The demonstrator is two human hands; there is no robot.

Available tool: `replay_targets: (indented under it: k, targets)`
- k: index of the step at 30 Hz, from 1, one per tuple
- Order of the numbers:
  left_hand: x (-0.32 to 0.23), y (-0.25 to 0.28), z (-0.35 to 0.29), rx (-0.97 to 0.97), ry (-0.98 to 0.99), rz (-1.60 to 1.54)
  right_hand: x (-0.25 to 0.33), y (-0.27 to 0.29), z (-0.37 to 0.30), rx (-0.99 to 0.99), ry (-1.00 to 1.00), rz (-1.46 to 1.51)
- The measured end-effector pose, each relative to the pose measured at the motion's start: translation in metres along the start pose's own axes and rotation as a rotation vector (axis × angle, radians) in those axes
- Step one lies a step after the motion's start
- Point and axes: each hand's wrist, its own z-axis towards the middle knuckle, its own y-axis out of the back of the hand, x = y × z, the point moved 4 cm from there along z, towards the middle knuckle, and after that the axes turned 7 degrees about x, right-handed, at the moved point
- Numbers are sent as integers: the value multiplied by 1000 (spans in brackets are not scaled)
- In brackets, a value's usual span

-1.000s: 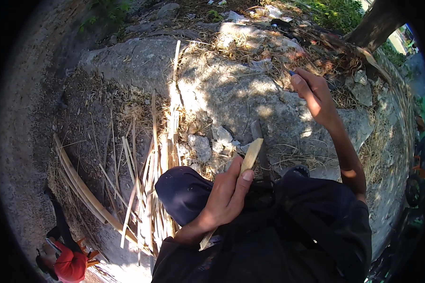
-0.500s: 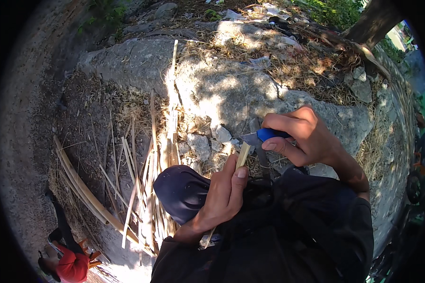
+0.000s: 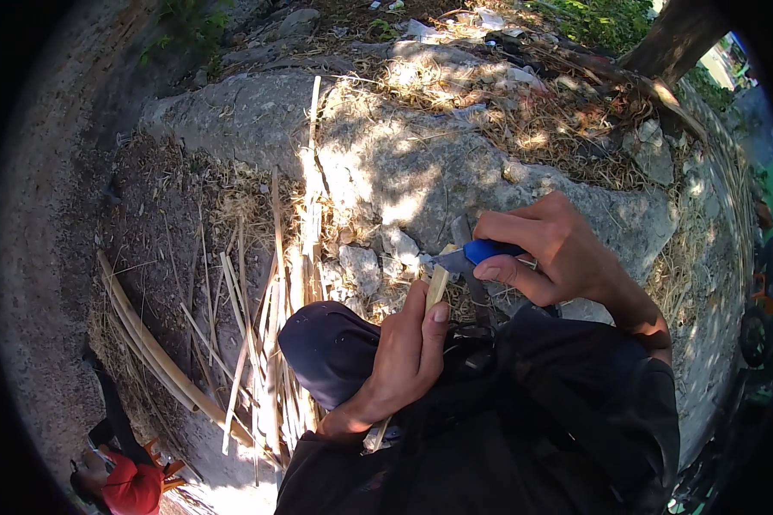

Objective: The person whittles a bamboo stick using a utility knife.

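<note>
Head view: our L hand (image 3: 408,345) is pinching a flat, pale woody strip (image 3: 437,290), just off centre toward 4 o'clock; our R hand (image 3: 548,256), fingers curled, is gripping a blue-handled knife (image 3: 486,251), grey blade (image 3: 455,263) nr its tip, contact unclear. Slim dry sticks (image 3: 270,386) are lying at 8 o'clock, rough rock (image 3: 421,167) at 12.

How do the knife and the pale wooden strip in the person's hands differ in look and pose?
Colour: the knife has a blue handle and grey blade; the wooden strip looks pale yellowish where visible.
Pose: the knife lies roughly crosswise, blade toward the left; the strip's exposed end points away from the person.
Grip: the right hand holds the knife, the left hand the strip.
Shared: both are hand-held.
</note>
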Motion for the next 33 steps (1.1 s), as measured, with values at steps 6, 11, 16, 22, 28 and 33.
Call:
replay_targets:
  k: [6, 11, 16, 22, 28, 33]
  targets:
    - [2, -1, -3, -56, -24, 97, 0, 0, 1, -7, 18, -38]
    - [0, -1, 0, -87, -6, 103, -6, -2, 3, -16, 5, -32]
    - [-5, 0, 0, -130, -49, 147, -6, -1, 4, -15, -6, -46]
    - [1, -2, 3, -151, -80, 176, -11, -2, 5, -13, -47, -55]
    - [7, -1, 6, -120, 32, 186, -19, -6, 4, -36, -78, -90]
    - [11, -1, 11, -117, 70, 203, -26, -8, 3, 32, -156, -253]
